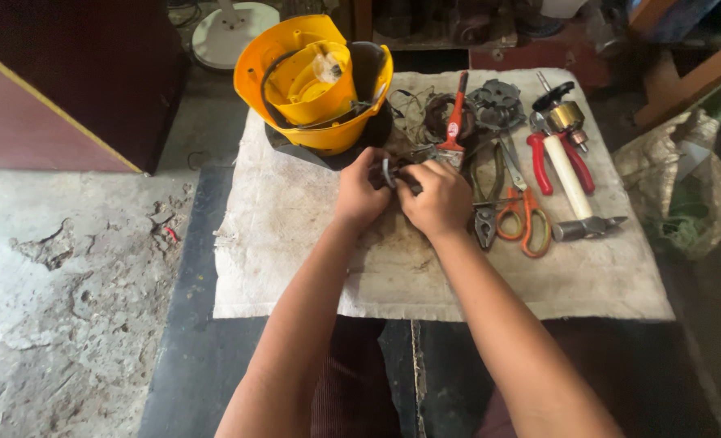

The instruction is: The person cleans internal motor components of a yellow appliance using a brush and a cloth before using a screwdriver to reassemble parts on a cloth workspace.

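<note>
Yellow plastic makes up the one big housing [316,81], which stands open side up at the far left of a stained white cloth [295,243], with black wires looped inside it. Both hands meet just in front of it. The left hand [362,195] and the right hand [439,199] have their fingers curled tight around one small dark metal part [391,172], held between them just above the cloth; what it is I cannot tell. To the right lie one pair of orange-handled scissors [525,223], one pair of red-handled pliers [543,162], one hammer [575,195] with a white handle, one red-handled brush [455,122] and one brass drill chuck [567,118]. A crumpled sack [685,178] sits beyond the cloth's right edge.
</note>
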